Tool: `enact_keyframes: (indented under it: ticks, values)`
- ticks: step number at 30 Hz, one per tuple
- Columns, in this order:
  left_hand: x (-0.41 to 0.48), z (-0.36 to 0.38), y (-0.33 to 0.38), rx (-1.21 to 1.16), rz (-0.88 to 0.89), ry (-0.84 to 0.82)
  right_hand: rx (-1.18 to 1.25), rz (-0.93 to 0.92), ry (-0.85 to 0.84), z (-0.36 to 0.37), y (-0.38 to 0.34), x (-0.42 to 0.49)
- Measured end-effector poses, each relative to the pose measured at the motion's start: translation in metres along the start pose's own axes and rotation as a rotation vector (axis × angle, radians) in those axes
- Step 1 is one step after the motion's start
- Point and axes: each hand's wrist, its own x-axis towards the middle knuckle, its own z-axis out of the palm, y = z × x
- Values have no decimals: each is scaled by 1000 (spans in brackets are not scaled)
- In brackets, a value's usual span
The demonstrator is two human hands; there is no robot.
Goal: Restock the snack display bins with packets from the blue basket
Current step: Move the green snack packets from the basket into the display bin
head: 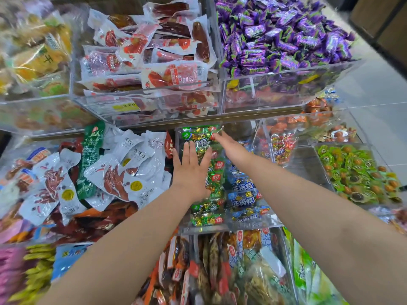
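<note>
Both arms reach forward into a narrow clear bin (pixel 203 228) in the middle row of the display, where the green packets (pixel 207 208) lie stacked from front to back. The left hand (pixel 191 166) lies flat on that pile, palm down, fingers straight and slightly spread, grasping nothing. The right hand (pixel 231 146) stretches further in, fingers also straight and released, with its fingertips at the rearmost green packet near the back wall. Whether they press on it cannot be told. Just to the right, in the neighbouring compartment, sit blue packets (pixel 242 199) of the same kind. White pouches (pixel 132 164) fill the bin on the left. Above, the upper shelf carries red-and-white packets (pixel 154 51) and, to the right of them, a heap of purple sweets (pixel 282 36).
</note>
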Motion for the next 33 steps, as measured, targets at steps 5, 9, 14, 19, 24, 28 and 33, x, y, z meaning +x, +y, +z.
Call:
enact_keyframes:
  ticks: [5,9,14,19,24,28,33]
  values:
    - [3,-2,-8,-44,10,3,56,-62,284,-11,15,-30]
    - [-4,-15,-9,-102,25,-99,23,-138,353,-14,52,-73]
    - [-26,-40,4,-636,88,143,198,-157,512,-24,86,-123]
    - [-49,-64,92,-1007,292,393,306,-109,685,-50,128,-183]
    - [-89,-59,220,-1045,498,33,463,11,877,-79,189,-253]
    - [-126,-42,309,-887,653,-162,574,133,989,-114,249,-311]
    - [-174,-19,413,-820,738,-347,716,258,1171,-166,327,-391]
